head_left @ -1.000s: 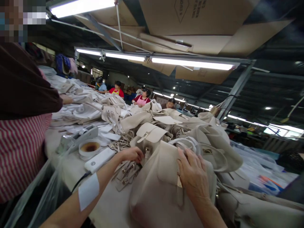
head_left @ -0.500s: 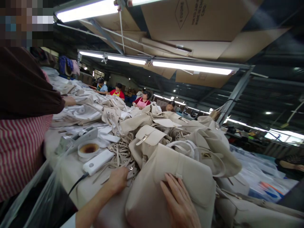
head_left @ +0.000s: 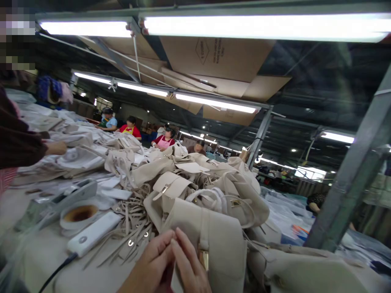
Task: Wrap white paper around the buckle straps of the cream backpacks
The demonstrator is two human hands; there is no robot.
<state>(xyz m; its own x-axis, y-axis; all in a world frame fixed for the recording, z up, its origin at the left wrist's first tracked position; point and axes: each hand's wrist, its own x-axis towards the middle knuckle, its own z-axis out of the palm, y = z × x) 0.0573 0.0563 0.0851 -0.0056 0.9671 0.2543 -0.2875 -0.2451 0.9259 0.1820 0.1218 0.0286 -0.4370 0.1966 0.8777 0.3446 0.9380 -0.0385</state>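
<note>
A beige backpack [head_left: 222,240] with a flap, a strap and a gold-coloured buckle stands upright at the lower centre. Both hands meet at its left edge. My left hand [head_left: 154,260] has its fingers bent and its fingertips together; what they hold, if anything, is too small to tell. Close against it, my right hand [head_left: 191,264] has its fingers pressed together, with its fingertips near those of the left; its palm side is hidden. Loose beige straps [head_left: 134,228] with metal rings lie just left of the hands. Behind the backpack rises a pile of similar bags [head_left: 180,187].
A white device [head_left: 93,234] with a black cable and a round dish [head_left: 80,213] of brown liquid stand at the left. At the far left a person's hand [head_left: 56,147] reaches over bags. A metal post [head_left: 351,179] rises at the right.
The view has swung right and tilted up. My left hand has moved from the straps to the backpack, and my right hand has left the flap's front to meet it at the edge.
</note>
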